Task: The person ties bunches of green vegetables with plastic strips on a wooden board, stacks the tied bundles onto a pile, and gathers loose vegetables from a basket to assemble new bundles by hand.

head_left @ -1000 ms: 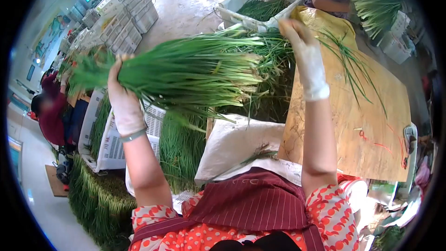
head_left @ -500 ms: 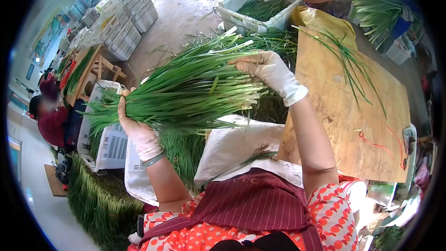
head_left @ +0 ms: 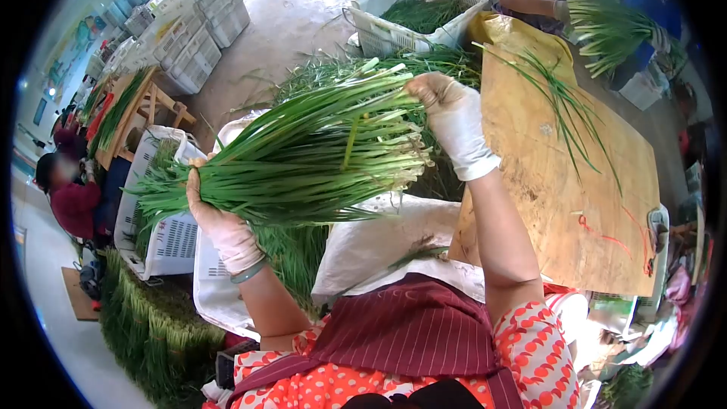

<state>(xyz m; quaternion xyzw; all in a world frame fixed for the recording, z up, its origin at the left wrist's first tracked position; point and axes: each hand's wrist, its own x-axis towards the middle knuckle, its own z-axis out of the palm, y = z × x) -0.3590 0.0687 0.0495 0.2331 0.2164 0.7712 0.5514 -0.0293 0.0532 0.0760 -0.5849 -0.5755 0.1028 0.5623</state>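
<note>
A thick bunch of long green stalks (head_left: pixel 303 155) is held up in front of me, its pale ends to the right. My left hand (head_left: pixel 219 220), in a whitish glove, is wrapped round the leafy end. At the pale ends, my right hand (head_left: pixel 450 121), in a soiled white glove, has its fingers pinched together at the upper edge of the bunch; what lies between the fingertips is too small to make out. Below the bunch is a white sack (head_left: pixel 394 238).
A wooden board (head_left: pixel 564 197) with loose stalks and red ties lies at right. Behind are a white crate (head_left: pixel 379 30) and a pile of greens (head_left: pixel 318 79). More crates (head_left: pixel 178 246) and bundles (head_left: pixel 151 318) stand at left. Co-workers are at far left and upper right.
My right hand has come down from above the board to the pale ends of the bunch, its fingers now closed. The bunch has become steadier, and my left hand has moved lower.
</note>
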